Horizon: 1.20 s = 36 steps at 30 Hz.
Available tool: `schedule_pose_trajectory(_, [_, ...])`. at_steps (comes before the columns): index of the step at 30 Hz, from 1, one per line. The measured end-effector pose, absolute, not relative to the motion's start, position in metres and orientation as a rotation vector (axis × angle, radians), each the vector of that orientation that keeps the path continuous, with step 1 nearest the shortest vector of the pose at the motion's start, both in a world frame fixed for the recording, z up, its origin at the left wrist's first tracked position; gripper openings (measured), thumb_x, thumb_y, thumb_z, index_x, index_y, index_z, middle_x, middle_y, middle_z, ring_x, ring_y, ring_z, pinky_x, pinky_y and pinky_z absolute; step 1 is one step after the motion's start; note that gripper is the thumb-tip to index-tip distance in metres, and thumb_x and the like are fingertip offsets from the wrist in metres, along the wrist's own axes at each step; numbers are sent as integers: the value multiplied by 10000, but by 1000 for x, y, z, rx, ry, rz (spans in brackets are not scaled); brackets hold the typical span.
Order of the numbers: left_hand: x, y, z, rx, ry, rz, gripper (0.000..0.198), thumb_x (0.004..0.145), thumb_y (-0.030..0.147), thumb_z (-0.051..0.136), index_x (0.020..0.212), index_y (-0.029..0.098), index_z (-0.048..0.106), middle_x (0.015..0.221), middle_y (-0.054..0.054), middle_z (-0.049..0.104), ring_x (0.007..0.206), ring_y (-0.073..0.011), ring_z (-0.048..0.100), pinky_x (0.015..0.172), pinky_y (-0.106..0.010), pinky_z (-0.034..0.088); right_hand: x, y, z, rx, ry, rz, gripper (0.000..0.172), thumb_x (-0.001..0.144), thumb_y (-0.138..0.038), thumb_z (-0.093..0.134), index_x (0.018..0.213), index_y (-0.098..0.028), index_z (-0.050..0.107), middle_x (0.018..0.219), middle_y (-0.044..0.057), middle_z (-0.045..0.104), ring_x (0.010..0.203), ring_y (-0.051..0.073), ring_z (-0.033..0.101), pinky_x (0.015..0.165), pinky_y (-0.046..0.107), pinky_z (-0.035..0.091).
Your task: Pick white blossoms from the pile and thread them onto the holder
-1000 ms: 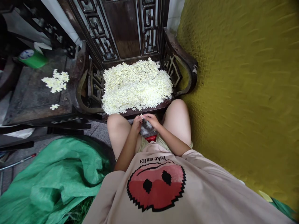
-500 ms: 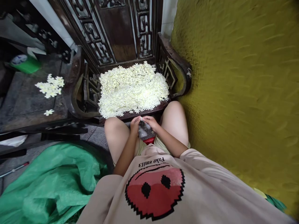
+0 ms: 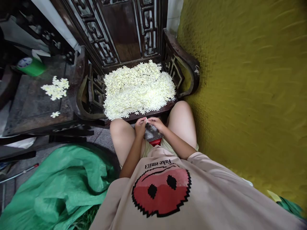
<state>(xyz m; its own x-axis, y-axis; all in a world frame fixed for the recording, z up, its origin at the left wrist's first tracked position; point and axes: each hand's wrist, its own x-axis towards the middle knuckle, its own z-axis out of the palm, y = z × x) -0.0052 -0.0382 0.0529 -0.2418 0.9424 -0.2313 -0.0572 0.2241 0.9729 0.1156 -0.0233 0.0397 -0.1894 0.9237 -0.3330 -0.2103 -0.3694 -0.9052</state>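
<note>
Soft, even daylight, no glare. My hands point(image 3: 146, 124) are sharp but small. The pile of white flowers point(image 3: 139, 88) runs bright, near blown out. Dark carved chair point(image 3: 124, 38) loses detail in shadow. Strong wide-angle bend at edges; yellow wall point(image 3: 251, 95) slightly smeared.

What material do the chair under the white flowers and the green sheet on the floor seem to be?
The chair looks like dark carved wood, with a worn, slightly glossy armrest and fretwork panels. The green sheet looks like thin woven plastic tarp, judging by its crumpled folds and faint sheen.
</note>
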Motion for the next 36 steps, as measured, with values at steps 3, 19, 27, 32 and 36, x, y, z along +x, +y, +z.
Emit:
schedule_pose_trajectory(3, [-6, -40, 58, 1036, 1571, 1248, 162, 684, 274, 631, 807, 184, 683, 841, -50, 635, 685, -131, 537, 686, -255, 419, 117, -24, 42, -1227, -937, 1735, 308, 576, -436, 716, 754, -185, 709, 750, 15, 682, 605, 103, 540, 591, 229, 385])
schedule_pose_trajectory(19, [-1, -45, 66, 1245, 1719, 1285, 62, 745, 220, 581, 759, 212, 641, 813, -31, 590, 685, -144, 500, 713, -262, 388, 109, -22, 40, -1151, -886, 1657, 369, 538, -459, 750, 772, -179, 696, 767, 32, 682, 669, 130, 564, 654, 259, 438])
schedule_pose_trajectory(27, [-2, -47, 67, 1307, 1700, 1193, 186, 791, 270, 532, 931, 216, 643, 944, -67, 591, 822, -178, 522, 821, -304, 390, 110, -18, 41, -1158, -942, 1704, 362, 593, -470, 716, 803, -176, 698, 755, 25, 675, 645, 122, 549, 632, 247, 411])
schedule_pose_trajectory(32, [-2, -48, 65, 1340, 1691, 1307, 183, 802, 294, 533, 904, 220, 666, 925, -64, 612, 810, -167, 543, 794, -293, 410, 112, -17, 46, -1146, -913, 1753, 337, 587, -442, 728, 792, -175, 707, 768, 23, 682, 635, 114, 536, 627, 242, 398])
schedule_pose_trajectory(36, [-2, -50, 63, 1393, 1692, 1393, 179, 805, 300, 538, 885, 215, 674, 886, -61, 629, 837, -165, 560, 773, -283, 427, 112, -17, 47, -1130, -886, 1791, 330, 587, -432, 733, 790, -173, 712, 733, 16, 674, 618, 104, 522, 600, 229, 376])
